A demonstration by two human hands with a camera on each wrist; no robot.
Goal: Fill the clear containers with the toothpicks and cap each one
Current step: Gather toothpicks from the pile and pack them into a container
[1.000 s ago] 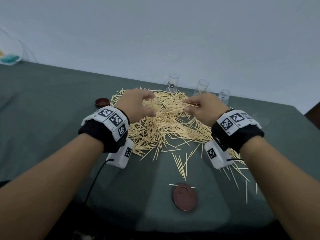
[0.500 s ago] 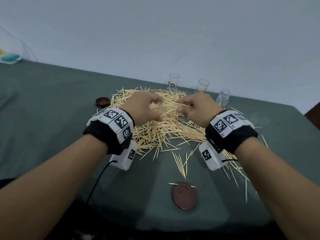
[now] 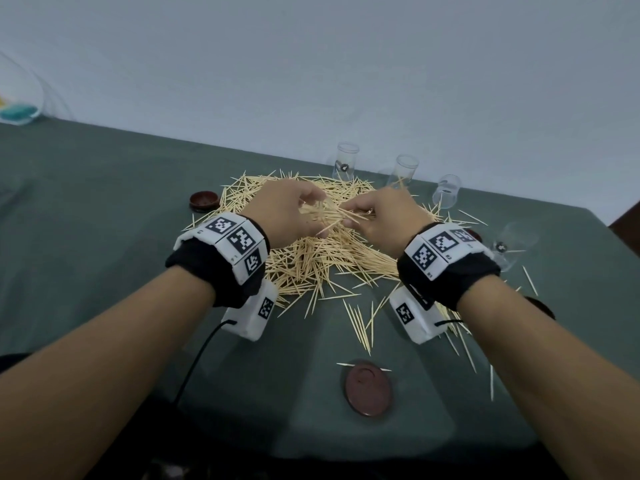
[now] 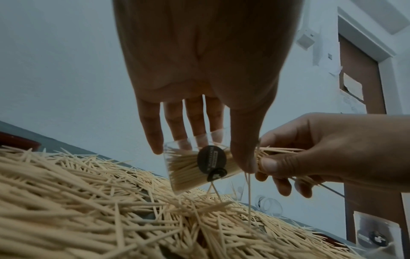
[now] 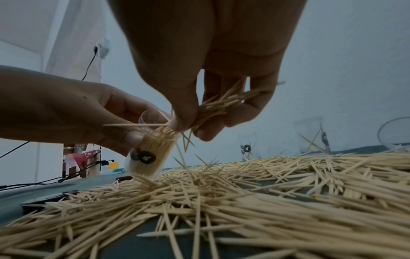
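Here the left hand (image 3: 284, 213) holds a clear container (image 4: 195, 164) tilted over the heap of toothpicks (image 3: 311, 261) near the middle of the bench (image 3: 104, 209), fingers and thumb curled round its wall; its grip is closed on it. The container is already packed with toothpicks (a dark round label sits on its side). The right hand (image 3: 381, 216) pinches a bundle of toothpicks (image 5: 221, 105) between thumb and fingers, one end of the bundle at the container's mouth. Three more clear containers (image 3: 346, 161) stand upright along the far edge of the bench. A brown cap (image 3: 369, 389) lies near the near edge, another brown cap (image 3: 204, 199) left of the heap.
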